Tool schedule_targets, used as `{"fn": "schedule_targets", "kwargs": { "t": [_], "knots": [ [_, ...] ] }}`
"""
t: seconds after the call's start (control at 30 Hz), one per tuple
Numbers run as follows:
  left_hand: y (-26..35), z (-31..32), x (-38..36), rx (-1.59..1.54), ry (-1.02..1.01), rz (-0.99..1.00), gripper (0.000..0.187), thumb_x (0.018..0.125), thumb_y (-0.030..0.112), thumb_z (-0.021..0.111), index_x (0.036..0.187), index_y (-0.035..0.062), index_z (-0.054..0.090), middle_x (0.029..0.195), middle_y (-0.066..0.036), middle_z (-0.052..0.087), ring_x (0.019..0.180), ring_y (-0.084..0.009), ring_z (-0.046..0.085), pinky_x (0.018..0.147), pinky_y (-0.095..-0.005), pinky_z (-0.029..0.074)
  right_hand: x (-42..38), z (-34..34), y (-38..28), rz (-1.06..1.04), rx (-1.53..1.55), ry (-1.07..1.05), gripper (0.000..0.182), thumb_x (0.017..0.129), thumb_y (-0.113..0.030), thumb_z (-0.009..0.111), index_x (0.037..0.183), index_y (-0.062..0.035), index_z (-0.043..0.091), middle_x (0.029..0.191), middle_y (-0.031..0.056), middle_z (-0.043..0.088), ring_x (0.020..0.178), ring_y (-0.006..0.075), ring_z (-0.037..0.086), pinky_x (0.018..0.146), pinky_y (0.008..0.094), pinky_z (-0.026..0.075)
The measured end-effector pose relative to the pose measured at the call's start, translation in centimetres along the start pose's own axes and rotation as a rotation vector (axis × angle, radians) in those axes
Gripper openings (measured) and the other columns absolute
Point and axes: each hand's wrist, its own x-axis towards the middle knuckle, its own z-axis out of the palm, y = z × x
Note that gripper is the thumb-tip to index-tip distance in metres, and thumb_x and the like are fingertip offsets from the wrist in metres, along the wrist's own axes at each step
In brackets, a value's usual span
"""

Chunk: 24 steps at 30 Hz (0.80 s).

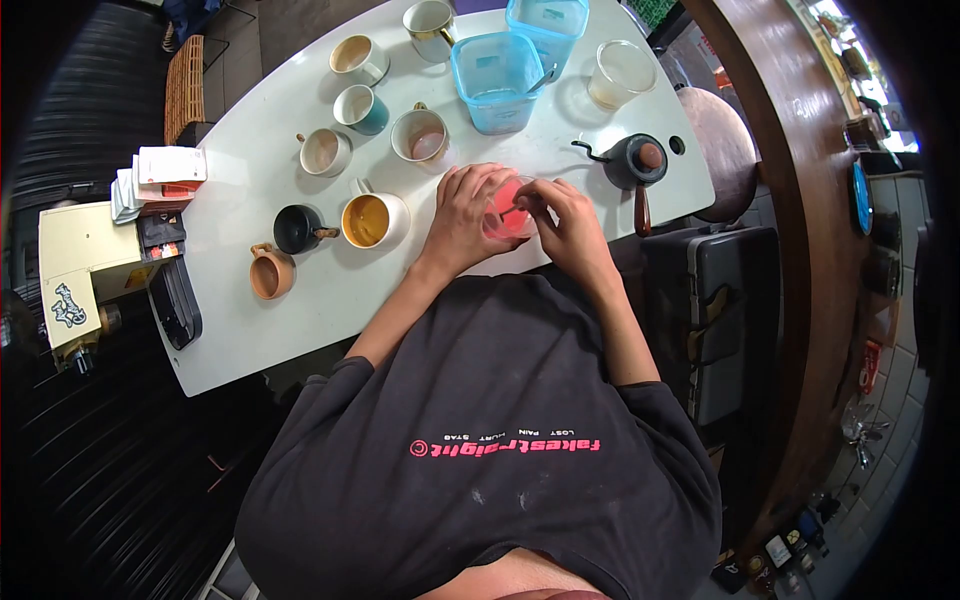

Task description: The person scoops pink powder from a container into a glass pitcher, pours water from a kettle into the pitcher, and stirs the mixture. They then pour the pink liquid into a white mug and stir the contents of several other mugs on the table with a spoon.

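Note:
A clear cup with bright pink contents (509,192) is near the front edge of the white table, just ahead of my chest. Wrapped around its left side is my left hand (468,212), fingers curled along the far rim. Over the cup's right side, my right hand (562,218) pinches a thin dark stirrer, probably a spoon (511,210), whose lower end dips into the pink. A white mug with orange-yellow liquid (366,221) stands left of my left hand. Beyond my hands is a white mug with a gold handle (421,137).
Several mugs stand to the left, including a black cup (297,229) and a terracotta cup (270,272). Blue plastic containers (497,112) and a clear tumbler (621,75) sit at the back. A dark long-spouted kettle (634,160) is on the right.

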Motion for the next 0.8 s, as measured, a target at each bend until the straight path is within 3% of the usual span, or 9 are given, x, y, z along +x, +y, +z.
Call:
{"fn": "schedule_targets", "kwargs": {
  "t": [0.17, 0.27, 0.33, 0.43, 0.53, 0.67, 0.73, 0.8],
  "knots": [
    [0.2, -0.2, 0.1, -0.013, 0.007, 0.005, 0.088, 0.064, 0.037, 0.091, 0.140, 0.0146, 0.053, 0.137, -0.008, 0.056, 0.130, -0.0292, 0.053, 0.115, -0.0483, 0.035, -0.1, -0.3, -0.4, 0.004, -0.110, -0.021, 0.016, 0.086, 0.005, 0.062, 0.102, 0.0005, 0.065, 0.094, 0.0126, 0.071, 0.091, 0.0330, 0.063, 0.083, 0.0418, 0.050],
    [0.1, 0.0, 0.0, 0.010, 0.009, -0.008, 0.088, 0.065, 0.038, 0.091, 0.140, 0.0143, 0.053, 0.137, -0.008, 0.056, 0.130, -0.0292, 0.053, 0.115, -0.0484, 0.035, -0.1, -0.1, -0.2, 0.073, 0.116, -0.036, 0.018, 0.086, 0.006, 0.061, 0.103, 0.0008, 0.066, 0.095, 0.0135, 0.071, 0.091, 0.0329, 0.065, 0.083, 0.0414, 0.051],
    [-0.2, 0.2, -0.1, 0.002, -0.001, -0.001, 0.086, 0.067, 0.042, 0.089, 0.141, 0.0151, 0.053, 0.137, -0.007, 0.054, 0.132, -0.0268, 0.050, 0.117, -0.0501, 0.032, 0.0, -0.1, 0.0, -0.007, -0.091, 0.039, 0.018, 0.087, 0.007, 0.061, 0.103, 0.0012, 0.066, 0.095, 0.0149, 0.071, 0.090, 0.0327, 0.066, 0.083, 0.0408, 0.052],
    [-0.2, 0.2, -0.1, 0.001, -0.004, -0.006, 0.087, 0.067, 0.042, 0.089, 0.141, 0.0151, 0.053, 0.136, -0.007, 0.054, 0.132, -0.0267, 0.049, 0.117, -0.0501, 0.032, 0.0, -0.5, -0.1, 0.057, 0.066, -0.049, 0.018, 0.087, 0.008, 0.060, 0.103, 0.0014, 0.067, 0.095, 0.0159, 0.071, 0.091, 0.0323, 0.068, 0.084, 0.0405, 0.053],
    [0.0, 0.0, 0.0, 0.016, 0.000, -0.001, 0.087, 0.065, 0.040, 0.091, 0.139, 0.0139, 0.054, 0.137, -0.008, 0.056, 0.130, -0.0293, 0.053, 0.115, -0.0488, 0.034, -0.1, -0.5, 0.1, 0.076, 0.066, 0.035, 0.018, 0.087, 0.008, 0.061, 0.102, 0.0019, 0.066, 0.094, 0.0158, 0.071, 0.089, 0.0326, 0.068, 0.082, 0.0409, 0.053],
    [0.3, -0.2, 0.1, 0.016, 0.002, 0.006, 0.087, 0.065, 0.039, 0.091, 0.139, 0.0141, 0.054, 0.137, -0.008, 0.056, 0.130, -0.0293, 0.053, 0.115, -0.0487, 0.034, -0.1, -0.9, -0.3, -0.008, -0.069, -0.020, 0.017, 0.087, 0.008, 0.060, 0.103, 0.0025, 0.066, 0.094, 0.0166, 0.071, 0.088, 0.0330, 0.069, 0.080, 0.0399, 0.054],
    [0.2, -0.1, 0.2, 0.019, 0.000, 0.000, 0.087, 0.065, 0.040, 0.091, 0.139, 0.0143, 0.054, 0.136, -0.008, 0.056, 0.130, -0.0293, 0.053, 0.115, -0.0487, 0.034, 0.0, -0.7, -0.7, 0.090, 0.166, -0.031, 0.015, 0.089, 0.007, 0.061, 0.102, 0.0033, 0.066, 0.094, 0.0175, 0.071, 0.087, 0.0343, 0.070, 0.079, 0.0391, 0.054],
    [0.2, 0.0, 0.2, 0.025, 0.000, -0.002, 0.087, 0.065, 0.041, 0.090, 0.139, 0.0141, 0.053, 0.136, -0.008, 0.056, 0.130, -0.0292, 0.053, 0.115, -0.0486, 0.034, -0.2, -0.2, -0.1, 0.068, 0.066, 0.007, 0.014, 0.089, 0.007, 0.061, 0.102, 0.0035, 0.066, 0.094, 0.0179, 0.071, 0.087, 0.0346, 0.070, 0.079, 0.0388, 0.054]
  ]
}}
